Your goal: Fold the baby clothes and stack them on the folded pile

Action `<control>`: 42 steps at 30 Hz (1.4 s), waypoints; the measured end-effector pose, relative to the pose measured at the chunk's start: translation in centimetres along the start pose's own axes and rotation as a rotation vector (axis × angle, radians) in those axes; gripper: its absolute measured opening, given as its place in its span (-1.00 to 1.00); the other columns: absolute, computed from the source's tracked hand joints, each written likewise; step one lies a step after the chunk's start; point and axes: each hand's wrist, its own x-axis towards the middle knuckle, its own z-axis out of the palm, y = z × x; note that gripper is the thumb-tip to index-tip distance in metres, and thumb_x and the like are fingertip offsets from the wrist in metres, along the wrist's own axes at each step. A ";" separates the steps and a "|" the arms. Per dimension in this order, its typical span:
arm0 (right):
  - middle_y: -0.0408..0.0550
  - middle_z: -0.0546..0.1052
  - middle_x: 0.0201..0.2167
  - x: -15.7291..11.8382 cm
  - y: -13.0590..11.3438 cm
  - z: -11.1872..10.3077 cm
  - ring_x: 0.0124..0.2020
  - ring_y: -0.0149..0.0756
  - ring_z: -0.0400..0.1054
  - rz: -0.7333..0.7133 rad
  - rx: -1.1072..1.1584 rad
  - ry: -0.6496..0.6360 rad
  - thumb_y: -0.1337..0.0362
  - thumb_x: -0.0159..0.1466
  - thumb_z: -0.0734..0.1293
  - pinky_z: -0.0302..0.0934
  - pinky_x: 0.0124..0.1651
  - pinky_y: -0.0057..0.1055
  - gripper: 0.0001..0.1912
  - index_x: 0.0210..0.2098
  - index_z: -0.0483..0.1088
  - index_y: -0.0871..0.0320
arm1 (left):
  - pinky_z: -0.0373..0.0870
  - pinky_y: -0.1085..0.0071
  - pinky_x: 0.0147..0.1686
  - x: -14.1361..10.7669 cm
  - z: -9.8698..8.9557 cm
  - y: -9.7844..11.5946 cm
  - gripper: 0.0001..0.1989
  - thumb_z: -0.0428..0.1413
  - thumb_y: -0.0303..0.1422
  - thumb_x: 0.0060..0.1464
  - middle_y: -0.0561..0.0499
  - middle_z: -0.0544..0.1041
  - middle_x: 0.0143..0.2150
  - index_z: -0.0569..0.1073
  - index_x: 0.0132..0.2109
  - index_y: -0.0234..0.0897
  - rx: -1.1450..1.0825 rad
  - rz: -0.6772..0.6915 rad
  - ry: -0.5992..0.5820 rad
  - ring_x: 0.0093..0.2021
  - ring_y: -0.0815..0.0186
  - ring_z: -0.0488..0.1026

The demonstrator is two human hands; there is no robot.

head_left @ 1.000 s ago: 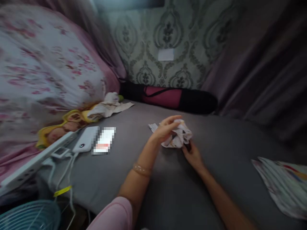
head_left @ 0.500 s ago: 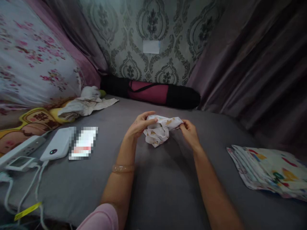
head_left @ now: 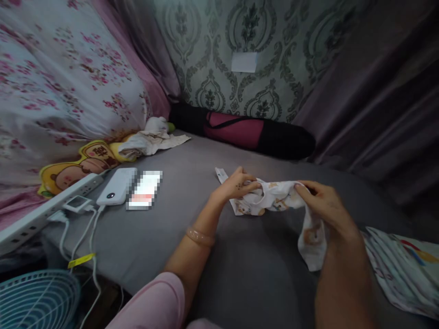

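Note:
A small white cloth garment (head_left: 283, 197) with brown printed figures is stretched between my two hands above the grey bed surface (head_left: 192, 183). My left hand (head_left: 237, 186) is closed on its left part, with the fingers at a round opening in the cloth. A narrow strip of fabric sticks out beyond that wrist. My right hand (head_left: 324, 201) pinches the other end between thumb and fingers. From there a sleeve-like piece hangs down beside the right wrist. Some of the fingertips are hidden by the fabric.
Folded printed cloths (head_left: 404, 269) are stacked at the right. A pixelated phone (head_left: 144, 189), a white power bank (head_left: 118, 186) and a power strip (head_left: 65, 205) with cables lie left. A black and pink long bag (head_left: 236, 130) lies along the wall; a blue fan (head_left: 37, 299) is lower left.
The garment has gone from bunched to spread out, with a piece now hanging at the right. My hands are farther apart, and the view has turned left.

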 end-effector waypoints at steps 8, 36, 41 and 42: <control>-0.10 0.50 -0.51 0.0 2.0 0.2 -0.54 -0.25 0.33 0.051 -0.048 -0.149 0.02 0.19 0.24 0.16 -0.51 -0.36 -0.69 -0.21 0.40 0.08 | 0.34 0.24 -0.04 0.8 0.7 -0.1 -0.71 -0.06 -0.27 0.24 -0.05 0.50 -0.18 0.52 -0.26 -0.27 -0.025 0.038 0.166 -0.12 0.23 0.40; -0.06 0.48 0.04 -2.0 -0.4 -0.8 0.05 -0.17 0.35 -0.188 0.099 -0.374 0.20 0.26 0.27 0.26 0.02 -0.26 -0.66 0.02 0.44 0.01 | 0.30 0.49 -0.44 0.4 3.6 2.4 -0.71 0.22 -0.22 -0.06 -0.02 0.55 -0.38 0.58 -0.22 -0.33 -0.855 -0.207 -0.277 -0.41 0.37 0.43; -0.10 0.58 -0.20 -1.9 -0.8 0.3 -0.18 -0.22 0.45 -0.154 0.134 -0.484 0.16 0.25 0.31 0.30 -0.14 -0.33 -0.75 -0.13 0.51 0.08 | 0.28 0.51 -0.45 0.6 3.7 2.5 -0.68 0.26 -0.20 -0.09 0.00 0.53 -0.40 0.55 -0.22 -0.35 -0.849 -0.218 -0.214 -0.44 0.41 0.41; -0.11 0.58 -0.27 -1.8 -0.6 0.4 -0.25 -0.24 0.45 -0.146 0.113 -0.457 0.15 0.25 0.30 0.30 -0.20 -0.36 -0.77 -0.18 0.52 0.09 | 0.28 0.51 -0.44 0.6 3.7 2.4 -0.67 0.27 -0.20 -0.09 0.00 0.53 -0.39 0.54 -0.21 -0.35 -0.848 -0.223 -0.187 -0.44 0.42 0.41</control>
